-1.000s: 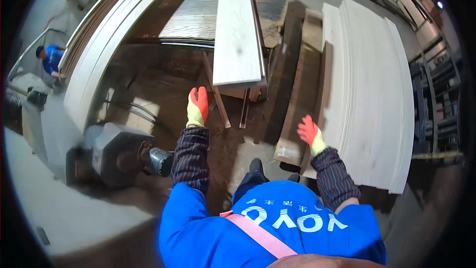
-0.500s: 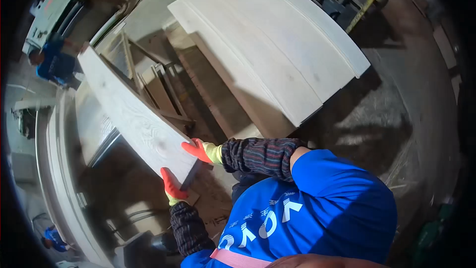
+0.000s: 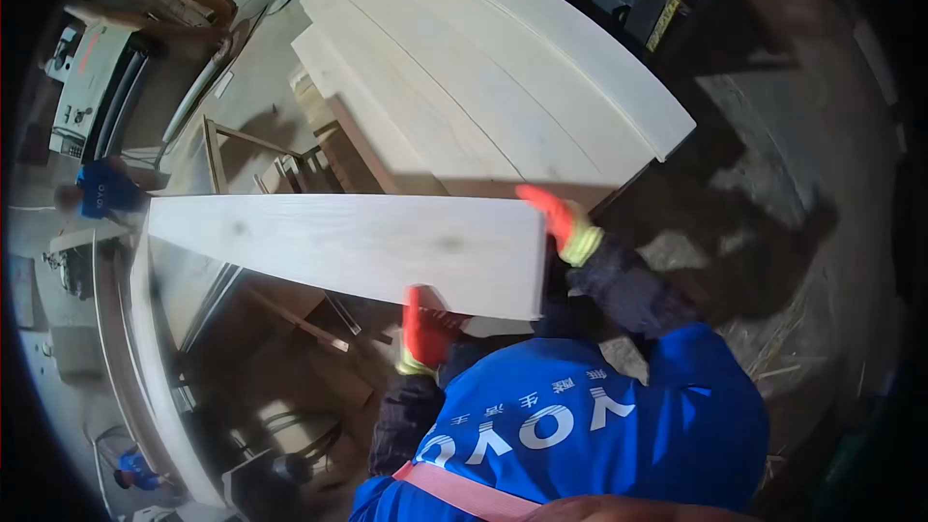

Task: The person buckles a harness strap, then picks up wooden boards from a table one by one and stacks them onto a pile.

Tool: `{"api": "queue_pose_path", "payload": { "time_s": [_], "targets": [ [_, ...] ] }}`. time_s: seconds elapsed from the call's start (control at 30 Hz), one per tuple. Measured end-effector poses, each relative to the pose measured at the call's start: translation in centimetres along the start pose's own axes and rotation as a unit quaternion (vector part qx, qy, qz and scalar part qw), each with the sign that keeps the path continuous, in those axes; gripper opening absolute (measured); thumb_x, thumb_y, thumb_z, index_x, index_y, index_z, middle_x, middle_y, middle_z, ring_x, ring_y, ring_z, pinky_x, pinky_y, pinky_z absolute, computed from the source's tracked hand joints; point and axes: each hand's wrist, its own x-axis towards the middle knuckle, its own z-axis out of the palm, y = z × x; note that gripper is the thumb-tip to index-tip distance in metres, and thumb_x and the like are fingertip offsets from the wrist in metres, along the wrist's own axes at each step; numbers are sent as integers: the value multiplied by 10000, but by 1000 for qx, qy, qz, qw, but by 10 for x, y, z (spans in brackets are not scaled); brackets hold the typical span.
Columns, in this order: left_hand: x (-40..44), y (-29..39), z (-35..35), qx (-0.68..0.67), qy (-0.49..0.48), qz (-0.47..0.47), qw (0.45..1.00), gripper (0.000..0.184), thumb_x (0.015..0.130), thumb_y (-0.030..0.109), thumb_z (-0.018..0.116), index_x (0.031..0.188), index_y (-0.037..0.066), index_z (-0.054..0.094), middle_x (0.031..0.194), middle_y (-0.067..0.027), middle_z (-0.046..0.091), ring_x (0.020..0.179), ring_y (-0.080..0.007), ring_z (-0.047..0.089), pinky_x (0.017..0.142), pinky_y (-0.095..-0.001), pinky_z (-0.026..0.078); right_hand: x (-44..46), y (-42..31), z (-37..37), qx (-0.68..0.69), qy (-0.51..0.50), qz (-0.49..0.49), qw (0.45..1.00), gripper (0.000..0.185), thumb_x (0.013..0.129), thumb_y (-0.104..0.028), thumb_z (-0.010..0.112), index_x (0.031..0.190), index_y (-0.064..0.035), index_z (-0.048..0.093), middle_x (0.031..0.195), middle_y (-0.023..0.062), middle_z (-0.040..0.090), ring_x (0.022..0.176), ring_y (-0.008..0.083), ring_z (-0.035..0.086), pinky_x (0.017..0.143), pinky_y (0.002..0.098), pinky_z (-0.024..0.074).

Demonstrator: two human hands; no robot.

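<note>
A long pale wooden board (image 3: 338, 246) lies crosswise in front of me, its near end close to my chest. My left hand (image 3: 430, 329), in a red and yellow glove, grips the lower edge, thumb on top and the other fingers mostly hidden beneath. At the upper right corner my right hand (image 3: 559, 217) holds the end of the board, slightly blurred. The board's far end reaches a co-worker in blue (image 3: 106, 191) at the left; that person's hands are too indistinct to make out.
Beyond my board is a wide stack of pale boards (image 3: 464, 68). More long boards (image 3: 164, 367) curve down the left side. A second person in blue (image 3: 137, 469) is at the lower left. A machine (image 3: 92, 87) stands at the upper left.
Both hands were apart and empty at first, then took hold of the board's end. The board has since swung to lie crosswise, its near end shifting right, as my view turned.
</note>
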Motion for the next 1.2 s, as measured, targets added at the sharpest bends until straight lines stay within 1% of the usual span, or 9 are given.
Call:
{"api": "queue_pose_path", "payload": {
  "time_s": [0.1,0.13,0.17,0.23,0.33,0.6,0.77,1.17,1.2],
  "targets": [
    [52,63,-46,-143,1,86,986,695,899,557,561,1399,96,413,1343,-93,506,1151,-299,531,941,-450,475,-26,-51,-98,34,85,32,995,450,898,-316,652,1212,4,621,1185,98,644,1086,176,605,920,334,481],
    [53,100,-35,-213,26,93,972,676,910,532,555,1403,92,411,1363,-88,498,1179,-293,522,987,-448,450,-38,-54,-138,-110,96,-91,985,399,931,-301,606,1209,-15,629,1114,93,670,1025,180,627,895,341,493],
    [47,131,-28,-210,83,91,970,662,916,512,552,1406,88,418,1383,-88,489,1209,-290,503,1020,-451,420,-31,-67,-199,49,112,71,990,451,968,-272,555,1368,-70,512,1225,93,626,1116,173,581,939,318,465],
    [55,157,-49,-213,138,91,963,648,922,493,549,1409,84,425,1403,-87,479,1239,-287,484,1053,-455,390,-54,-98,-243,-31,187,-100,977,477,961,-278,569,1389,-81,497,1179,83,651,1051,174,612,893,319,482],
    [95,143,-109,-85,186,335,920,684,893,522,584,1403,86,454,1416,-89,484,1266,-294,460,1078,-440,360,-104,-171,-269,-222,282,-107,927,482,948,-357,589,1304,-33,571,1137,113,653,938,181,621,810,319,488],
    [82,104,-62,-325,27,298,897,714,900,568,544,1410,76,455,1437,-93,467,1281,-295,447,1092,-438,343,-184,-214,-191,-63,118,-218,967,422,994,-359,485,1138,6,639,1031,139,671,873,228,632,828,371,492],
    [89,95,-56,-306,29,278,910,720,910,577,518,1417,72,442,1448,-88,454,1286,-289,443,1099,-432,333,-188,-194,-274,-22,-7,-245,969,461,980,-380,500,1206,11,587,1041,135,669,895,227,618,794,355,488],
    [115,58,11,-257,21,265,929,735,936,598,455,1436,61,412,1473,-76,423,1296,-276,434,1115,-416,310,-152,-191,-323,-372,264,-423,783,456,980,-371,469,1150,18,636,966,147,693,836,221,637,798,363,496],
    [120,51,27,-249,24,265,931,736,938,600,450,1438,60,409,1475,-75,420,1297,-275,433,1116,-415,308,-148,-199,-338,-318,299,-351,828,460,976,-375,474,1145,20,638,978,146,691,852,217,634,810,357,492]
  ]
}}
